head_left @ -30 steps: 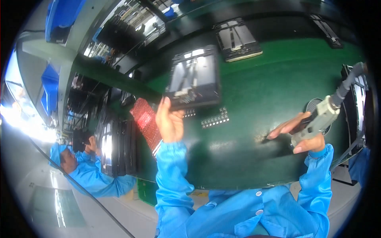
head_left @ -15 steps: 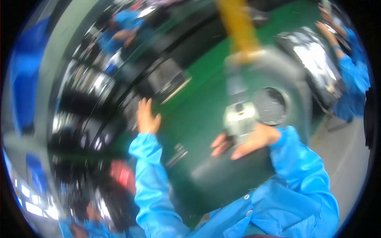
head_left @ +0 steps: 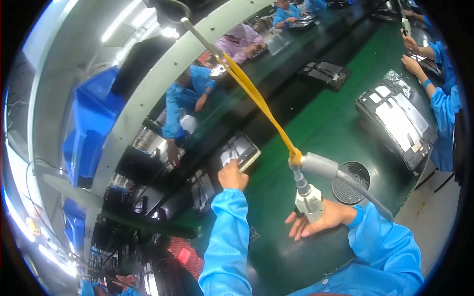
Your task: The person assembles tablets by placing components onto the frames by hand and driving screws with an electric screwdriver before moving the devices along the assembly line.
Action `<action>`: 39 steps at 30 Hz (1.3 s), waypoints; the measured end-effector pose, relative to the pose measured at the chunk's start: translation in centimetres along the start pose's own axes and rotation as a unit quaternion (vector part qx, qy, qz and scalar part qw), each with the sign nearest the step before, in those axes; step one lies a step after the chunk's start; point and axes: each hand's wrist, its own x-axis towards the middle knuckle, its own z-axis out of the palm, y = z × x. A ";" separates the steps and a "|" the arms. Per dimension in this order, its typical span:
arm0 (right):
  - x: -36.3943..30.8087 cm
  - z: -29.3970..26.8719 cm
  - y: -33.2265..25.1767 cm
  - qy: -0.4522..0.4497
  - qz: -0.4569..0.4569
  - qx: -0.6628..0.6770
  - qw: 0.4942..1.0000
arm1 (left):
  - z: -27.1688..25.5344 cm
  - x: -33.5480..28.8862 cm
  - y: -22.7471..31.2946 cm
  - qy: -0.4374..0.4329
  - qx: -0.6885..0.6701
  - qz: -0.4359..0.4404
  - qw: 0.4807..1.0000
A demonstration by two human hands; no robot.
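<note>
My left hand (head_left: pixel 233 175) is stretched forward, its fingers closed on the near edge of a flat panel-like device (head_left: pixel 242 150) with a grey face and a pale side edge. My right hand (head_left: pixel 328 218) is low over the green tabletop, fingers stretched and apart. In front of it hangs a pale hand tool (head_left: pixel 309 203), probably a power screwdriver, on a yellow strap (head_left: pixel 259 98) with a grey hose. The tool's body hides part of the right hand; I see no grip on it. A small dark bit beside the fingers is unclear.
A round perforated disc (head_left: pixel 351 182) lies right of the tool. An opened laptop-like chassis (head_left: pixel 395 116) is at the right, near a co-worker's hands (head_left: pixel 412 54). Dark panels (head_left: pixel 323 75) lie farther off. Red bubble wrap (head_left: pixel 185 257) and blue bins (head_left: pixel 94 118) are at the left.
The head view has turned and sharpened. My left hand has gone from open, with spread fingers, to closed on the flat device. My right hand stays beside the hanging tool.
</note>
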 end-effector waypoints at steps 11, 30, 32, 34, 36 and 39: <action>-1.8 1.1 -2.1 0.075 -0.068 -0.058 0.993 | -12.3 -8.9 5.5 0.165 -0.200 0.013 0.966; -3.6 -5.4 -2.9 0.406 -0.238 -0.237 0.850 | -14.0 -21.2 15.5 -0.162 -0.394 0.072 0.902; -3.5 -5.3 -2.8 0.403 -0.236 -0.251 0.848 | -14.0 -20.9 16.3 -0.157 -0.389 0.059 0.906; -3.5 -5.4 -2.8 0.413 -0.231 -0.275 0.837 | -13.8 -20.7 16.6 -0.145 -0.383 0.054 0.911; -3.6 -5.8 -3.0 0.421 -0.230 -0.265 0.837 | -13.7 -20.7 16.6 -0.148 -0.386 0.049 0.909; -3.5 -6.4 -3.1 0.430 -0.232 -0.254 0.835 | -13.6 -20.5 16.6 -0.155 -0.392 0.045 0.906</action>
